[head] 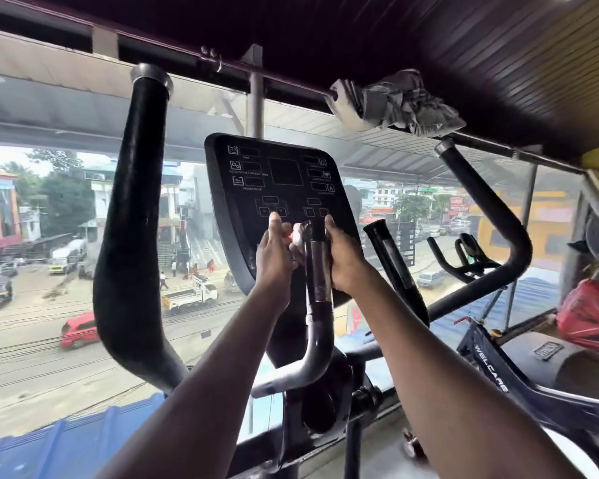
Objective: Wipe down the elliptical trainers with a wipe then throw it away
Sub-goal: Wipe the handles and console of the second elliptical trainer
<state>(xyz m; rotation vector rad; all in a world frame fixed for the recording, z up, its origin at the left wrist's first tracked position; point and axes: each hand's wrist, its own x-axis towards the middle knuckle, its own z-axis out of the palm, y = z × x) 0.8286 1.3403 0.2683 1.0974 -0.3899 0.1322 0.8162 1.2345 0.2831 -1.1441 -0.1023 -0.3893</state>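
Gym window bay, one elliptical trainer (291, 236): my left hand (274, 254) pinches the white wipe (296, 238) against the inner handle (317, 264), my right hand (343, 257) curls round it; best wiped in full-length strokes.

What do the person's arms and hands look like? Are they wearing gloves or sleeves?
No gloves and no sleeves in view. The left hand and right hand are bare, and both forearms are bare right down to the bottom edge of the picture. No watch, rings or bands show.

wipe (297, 239) — white, crumpled; against elliptical's black handle grip (317, 257)
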